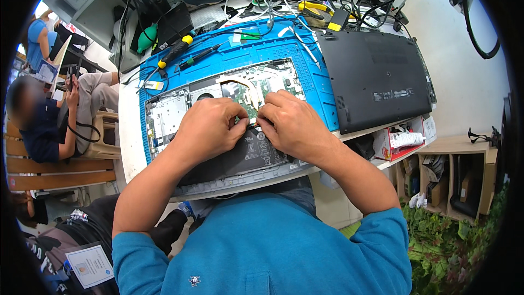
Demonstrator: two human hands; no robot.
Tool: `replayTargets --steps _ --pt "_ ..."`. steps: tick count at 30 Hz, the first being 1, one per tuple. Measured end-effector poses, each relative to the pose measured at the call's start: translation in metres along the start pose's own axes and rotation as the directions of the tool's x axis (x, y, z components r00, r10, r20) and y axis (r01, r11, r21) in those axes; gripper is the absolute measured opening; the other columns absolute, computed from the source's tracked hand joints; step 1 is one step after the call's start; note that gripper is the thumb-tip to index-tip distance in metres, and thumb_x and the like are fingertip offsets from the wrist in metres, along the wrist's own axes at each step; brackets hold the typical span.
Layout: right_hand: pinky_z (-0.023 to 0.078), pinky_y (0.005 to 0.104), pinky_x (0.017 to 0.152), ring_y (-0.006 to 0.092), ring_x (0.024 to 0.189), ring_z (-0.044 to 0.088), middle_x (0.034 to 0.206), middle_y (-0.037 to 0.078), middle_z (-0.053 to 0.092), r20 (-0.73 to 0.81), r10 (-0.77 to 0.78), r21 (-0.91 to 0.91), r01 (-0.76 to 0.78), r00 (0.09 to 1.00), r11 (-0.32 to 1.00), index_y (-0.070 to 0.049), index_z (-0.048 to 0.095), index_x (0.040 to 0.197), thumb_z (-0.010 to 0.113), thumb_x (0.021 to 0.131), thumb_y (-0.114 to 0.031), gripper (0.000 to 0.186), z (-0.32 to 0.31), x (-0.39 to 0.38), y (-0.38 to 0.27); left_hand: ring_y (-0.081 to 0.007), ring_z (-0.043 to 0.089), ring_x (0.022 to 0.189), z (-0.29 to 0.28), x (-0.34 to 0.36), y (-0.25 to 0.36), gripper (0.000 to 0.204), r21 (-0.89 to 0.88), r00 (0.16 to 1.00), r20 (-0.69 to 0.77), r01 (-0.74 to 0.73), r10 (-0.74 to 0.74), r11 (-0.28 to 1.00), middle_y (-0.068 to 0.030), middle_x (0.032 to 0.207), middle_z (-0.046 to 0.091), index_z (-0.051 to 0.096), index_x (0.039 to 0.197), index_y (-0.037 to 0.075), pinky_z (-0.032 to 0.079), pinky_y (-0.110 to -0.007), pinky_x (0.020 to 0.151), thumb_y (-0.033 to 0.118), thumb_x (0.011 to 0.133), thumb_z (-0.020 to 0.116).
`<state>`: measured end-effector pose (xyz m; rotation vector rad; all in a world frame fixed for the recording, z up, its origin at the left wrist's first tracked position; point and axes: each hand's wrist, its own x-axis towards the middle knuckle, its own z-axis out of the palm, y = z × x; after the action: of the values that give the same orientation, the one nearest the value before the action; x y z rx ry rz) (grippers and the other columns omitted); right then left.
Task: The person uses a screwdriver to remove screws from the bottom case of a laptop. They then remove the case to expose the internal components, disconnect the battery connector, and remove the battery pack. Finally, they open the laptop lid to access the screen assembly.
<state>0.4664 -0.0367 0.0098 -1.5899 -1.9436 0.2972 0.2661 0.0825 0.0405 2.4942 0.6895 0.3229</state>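
An opened laptop (169, 110) lies on a blue repair mat (322, 95), its insides facing up. Its green circuit board carries a copper heat pipe (252, 96), and a flat black battery (248, 155) fills the near side. My left hand (212, 125) and my right hand (292, 124) meet where the board borders the battery. Both have thumb and fingers pinched together, close to a small connector area. Whatever sits between the fingertips is too small and covered to make out.
At the right lies a black laptop bottom cover (382, 71). Beyond the laptop are a yellow-black screwdriver (176, 52), a green-black screwdriver (199, 57), tangled cables and yellow-handled pliers (315, 7). A red-white box (401, 139) sits below the cover. People sit at the left.
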Motion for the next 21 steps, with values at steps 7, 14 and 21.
replayTargets --steps 7,14,21 --pt "0.06 0.0488 0.088 0.0375 0.101 0.068 0.101 0.017 0.068 -0.022 0.016 0.009 -0.016 1.0 1.0 0.003 0.072 0.093 0.072 0.098 -0.008 0.012 0.001 -0.002 0.0 -0.0307 0.072 0.069 0.001 0.007 -0.001 0.01 0.033 0.998 0.051 -0.044 0.042 0.999 -0.013 0.081 0.075 0.084 0.097 0.008 0.056 -0.042 0.066 0.015 0.091 0.083" --pt "0.059 0.0484 0.088 0.0367 0.1 0.068 0.099 0.016 0.067 -0.079 -0.05 0.043 0.054 0.996 0.998 0.002 0.072 0.094 0.073 0.096 -0.006 0.008 -0.004 0.0 0.011 -0.0314 0.074 0.071 0.002 0.008 -0.004 0.01 0.074 0.993 0.069 -0.101 0.096 0.992 -0.0121 0.081 0.075 0.085 0.098 0.01 0.058 -0.043 0.068 0.017 0.092 0.083" --pt "0.061 0.0475 0.088 0.0346 0.101 0.068 0.101 0.015 0.067 0.021 -0.066 -0.014 0.067 0.998 0.998 0.002 0.074 0.094 0.073 0.095 -0.005 0.007 -0.007 0.0 0.008 -0.0334 0.075 0.08 0.001 0.007 -0.012 0.01 0.093 0.98 0.081 -0.188 0.181 0.978 -0.0104 0.089 0.077 0.083 0.102 0.012 0.06 -0.045 0.071 0.019 0.095 0.082"
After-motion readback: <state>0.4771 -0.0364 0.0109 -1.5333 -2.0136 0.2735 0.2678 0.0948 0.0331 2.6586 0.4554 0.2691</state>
